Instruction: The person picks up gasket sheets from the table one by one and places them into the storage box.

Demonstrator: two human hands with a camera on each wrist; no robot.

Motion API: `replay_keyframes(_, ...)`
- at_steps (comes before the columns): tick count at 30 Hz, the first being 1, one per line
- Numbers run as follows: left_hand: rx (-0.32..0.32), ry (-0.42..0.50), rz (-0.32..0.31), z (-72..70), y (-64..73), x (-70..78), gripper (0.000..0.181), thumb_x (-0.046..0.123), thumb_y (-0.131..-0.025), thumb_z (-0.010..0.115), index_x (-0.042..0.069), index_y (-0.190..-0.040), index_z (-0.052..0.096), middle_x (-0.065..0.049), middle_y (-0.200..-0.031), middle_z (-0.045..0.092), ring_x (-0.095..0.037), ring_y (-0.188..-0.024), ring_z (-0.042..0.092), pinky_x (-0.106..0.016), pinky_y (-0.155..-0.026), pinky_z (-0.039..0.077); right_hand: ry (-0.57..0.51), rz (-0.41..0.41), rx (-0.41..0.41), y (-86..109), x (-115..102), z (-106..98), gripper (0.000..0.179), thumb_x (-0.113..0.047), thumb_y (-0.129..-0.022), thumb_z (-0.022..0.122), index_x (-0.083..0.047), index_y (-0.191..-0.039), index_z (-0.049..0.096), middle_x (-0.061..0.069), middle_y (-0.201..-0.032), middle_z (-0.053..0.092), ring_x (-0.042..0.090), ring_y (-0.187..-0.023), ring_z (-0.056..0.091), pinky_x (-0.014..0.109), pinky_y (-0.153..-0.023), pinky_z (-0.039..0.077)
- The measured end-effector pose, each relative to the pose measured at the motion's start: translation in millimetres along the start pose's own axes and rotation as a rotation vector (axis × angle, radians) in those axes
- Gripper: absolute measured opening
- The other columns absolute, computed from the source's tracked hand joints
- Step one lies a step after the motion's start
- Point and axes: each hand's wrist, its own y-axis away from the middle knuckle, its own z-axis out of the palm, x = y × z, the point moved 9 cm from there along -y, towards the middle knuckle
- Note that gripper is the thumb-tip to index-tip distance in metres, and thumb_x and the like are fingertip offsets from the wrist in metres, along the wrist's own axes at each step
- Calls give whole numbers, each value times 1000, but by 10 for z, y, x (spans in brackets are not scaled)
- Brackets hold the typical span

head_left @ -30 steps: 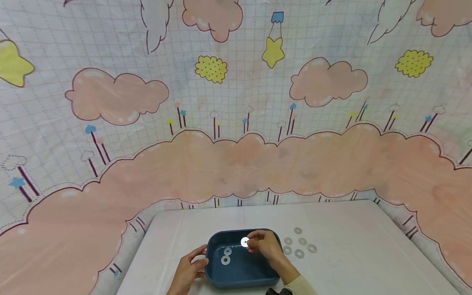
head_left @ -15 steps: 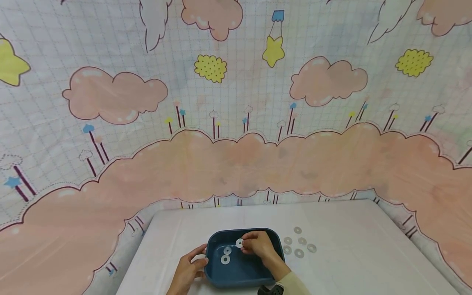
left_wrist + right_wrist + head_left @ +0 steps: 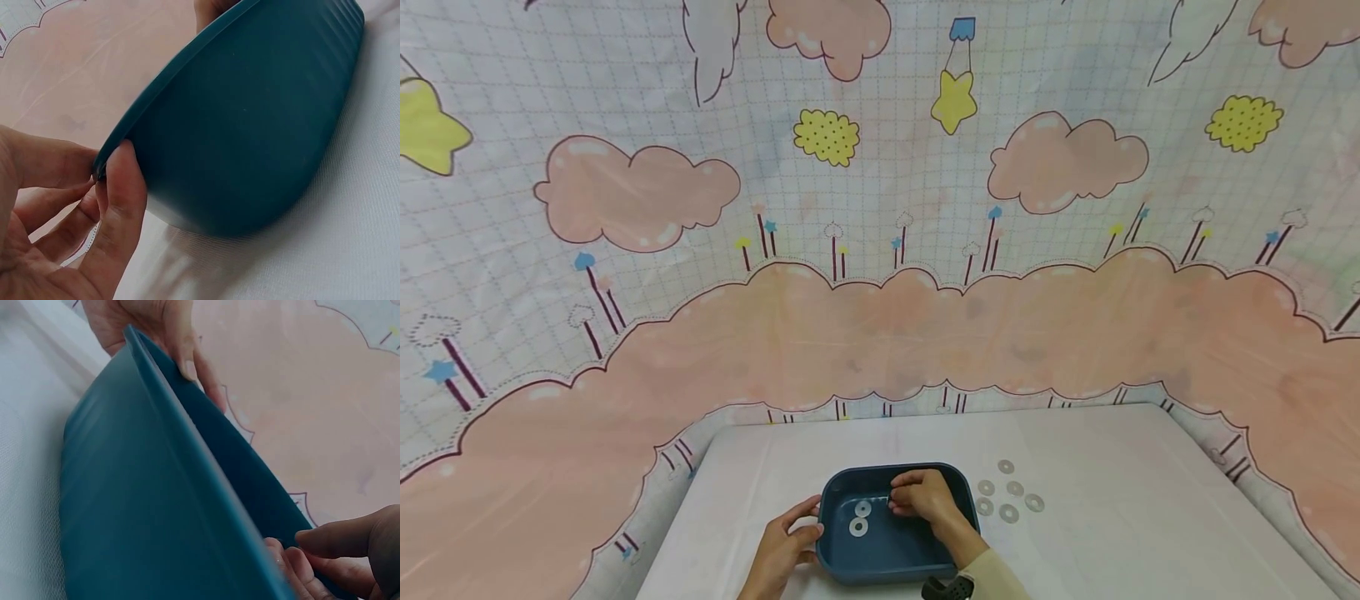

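A dark blue rectangular tray (image 3: 895, 575) stands on the white table. My left hand (image 3: 778, 550) grips its left rim, thumb against the outer wall in the left wrist view (image 3: 119, 206). Inside the tray, two flat pale washers (image 3: 858, 527) lie close together at the left. Over the tray's middle, my right hand (image 3: 925, 500) has its thumb and fingertips pinched on a washer, of which only a thin dark edge (image 3: 890, 500) seems to show. In the right wrist view the tray's wall hides part of the right fingers (image 3: 300, 565).
Several more washers (image 3: 1009, 513) lie spread on the table (image 3: 1120, 517) just right of the tray. A patterned cloth (image 3: 925, 342) with clouds and stars hangs behind the table and along its sides.
My right hand has moved left and slightly down over the tray. The washer in its fingers, earlier seen face-on, has turned nearly out of sight. My left hand stays at the rim.
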Motion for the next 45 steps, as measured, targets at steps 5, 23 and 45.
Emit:
replay_keyframes(5,0,6,1,-7,-27,4,57,3,-87,65,-3,-141,49,-17,-123,55,-16,-75,62,-32,-58,54,23,-15,26,5,-40,-38,24,1,-82,68,11,-105,67,10,-83,71,13,-69,69,29,-65,60)
replay_keyframes(23,-11,4,1,-19,-44,48,56,2,-88,64,-3,-141,49,-20,-123,54,-16,-75,62,-32,-59,54,33,-167,35,266,-540,-175,22,-3,-83,68,8,-103,68,11,-87,68,19,-77,68,36,-72,60)
replay_keyframes(45,-21,-32,-6,-25,-60,31,56,3,-89,61,-3,-142,47,-23,-127,51,-17,-81,63,-34,-64,55,141,-221,120,417,-798,-596,23,-13,-85,73,0,-105,71,11,-97,70,22,-82,72,29,-72,60)
